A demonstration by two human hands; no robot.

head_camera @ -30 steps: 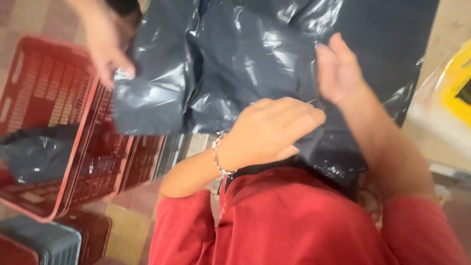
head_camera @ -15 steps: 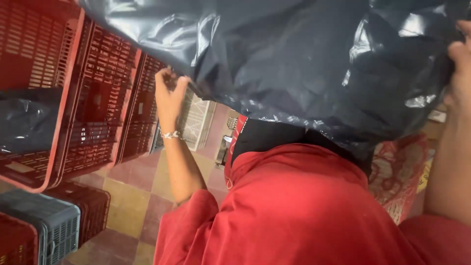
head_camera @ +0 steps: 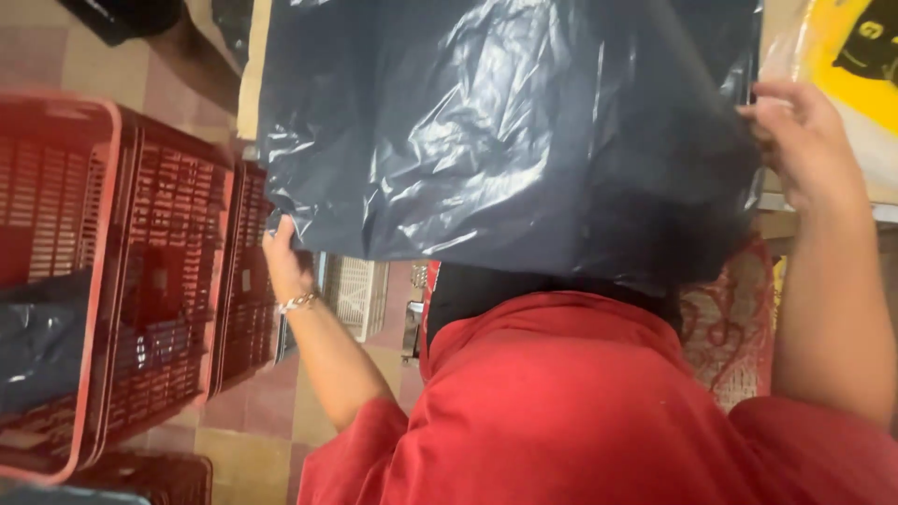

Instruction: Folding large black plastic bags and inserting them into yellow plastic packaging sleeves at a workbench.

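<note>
Nearest is the red sleeve (head_camera: 561, 411), and just beyond it the black plastic bag (head_camera: 505, 140) hangs spread between the left hand (head_camera: 285, 257), fingers curled shut on its lower left corner, and the right hand (head_camera: 795, 140), fingers pinched closed on its right edge. Held only by these two small grips, the thin, slippery film could slide out of one pinch or tear there, so that side would sag toward the red crates (head_camera: 122, 281) at the left. The bag hides whatever lies behind it, both hands' fingertips are partly tucked into its folds, and the yellow package (head_camera: 851, 65) at far right is cut off by the frame.
</note>
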